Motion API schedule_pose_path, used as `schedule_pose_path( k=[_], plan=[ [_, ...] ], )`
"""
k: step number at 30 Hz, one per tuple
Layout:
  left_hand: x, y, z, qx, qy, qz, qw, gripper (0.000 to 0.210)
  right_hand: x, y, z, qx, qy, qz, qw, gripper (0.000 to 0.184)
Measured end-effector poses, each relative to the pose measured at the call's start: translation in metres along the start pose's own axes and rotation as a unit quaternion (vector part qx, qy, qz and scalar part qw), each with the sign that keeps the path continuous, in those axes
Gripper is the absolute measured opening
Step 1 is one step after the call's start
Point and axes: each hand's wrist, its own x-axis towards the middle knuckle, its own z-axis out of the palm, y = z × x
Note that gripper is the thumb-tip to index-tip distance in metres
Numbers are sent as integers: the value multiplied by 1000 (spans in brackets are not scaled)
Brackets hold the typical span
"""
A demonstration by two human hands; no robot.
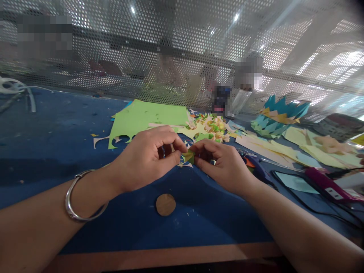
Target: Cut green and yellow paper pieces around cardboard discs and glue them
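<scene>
Between my fingertips is a small folded piece of yellow-green paper [188,156], held above the blue table [136,227]. My left hand [149,157] pinches its left side between thumb and forefinger; a silver bangle [69,201] circles that wrist. From the other side, my right hand [223,163] is closed on the paper's right edge. Thin cut paper scraps lie just under and behind the fingers. A round brown disc [165,204] rests flat on the table, nearer to me than both hands and touched by neither.
Behind my hands lie a green sheet [153,113] with round cut-outs and a heap of small folded paper pieces [213,127]. To the right are a teal-and-yellow zigzag paper ring [280,115], paper strips [264,149], a purple power strip [332,185] and cables. A perforated metal screen [113,49] stands behind.
</scene>
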Motion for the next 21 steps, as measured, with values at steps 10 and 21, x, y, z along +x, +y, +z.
schedule_pose_path(
  k=[10, 21],
  plan=[
    [-1, 3, -1, 17, 3, 15, 1000, 9, 1, 2, 0, -5, 1, -2, 1000, 14],
    [-2, 3, -1, 38, 2, 21, 999, 11, 1, 1, 0, -10, 3, -3, 1000, 13]
  ],
)
